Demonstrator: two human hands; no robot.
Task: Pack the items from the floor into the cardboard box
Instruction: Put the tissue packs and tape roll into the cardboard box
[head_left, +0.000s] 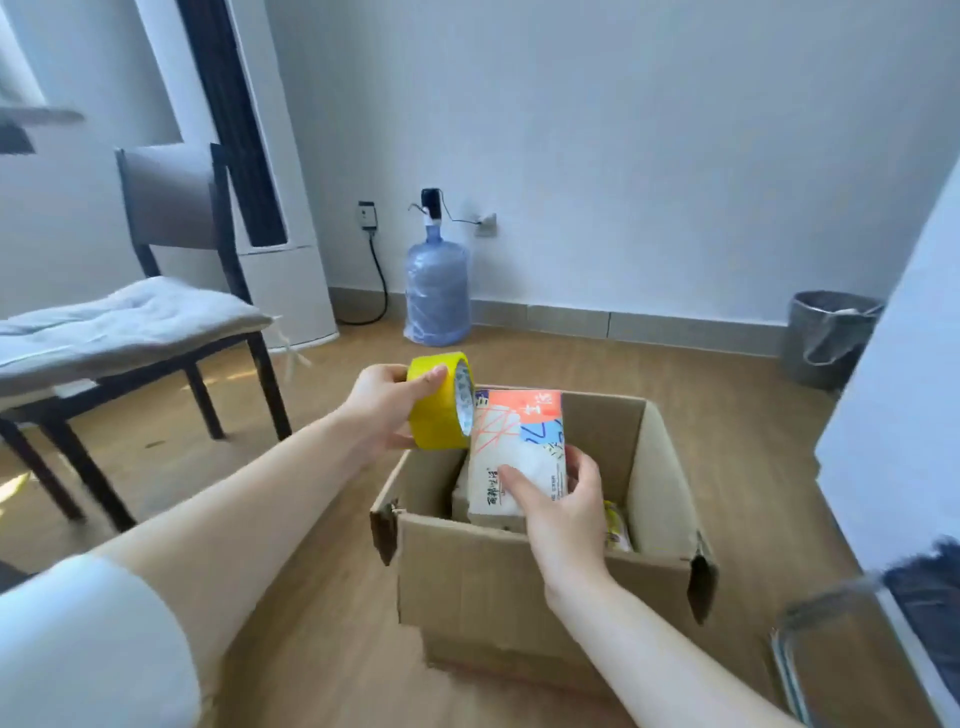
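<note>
An open cardboard box (524, 582) stands on the wooden floor in front of me. My left hand (382, 410) grips a yellow tape roll (434, 415) just above the box's far left corner. My right hand (558, 509) holds a tissue pack (514, 447), white with orange and blue print, upright and partly inside the box. A yellow item (617, 527) lies in the box beside my right hand, mostly hidden.
A dark chair with a grey cushion (119, 327) stands at the left. A blue water jug (437, 291) and a white standing unit (291, 270) are by the far wall. A grey waste bin (826, 338) sits at right. A clear container (821, 660) is near the lower right.
</note>
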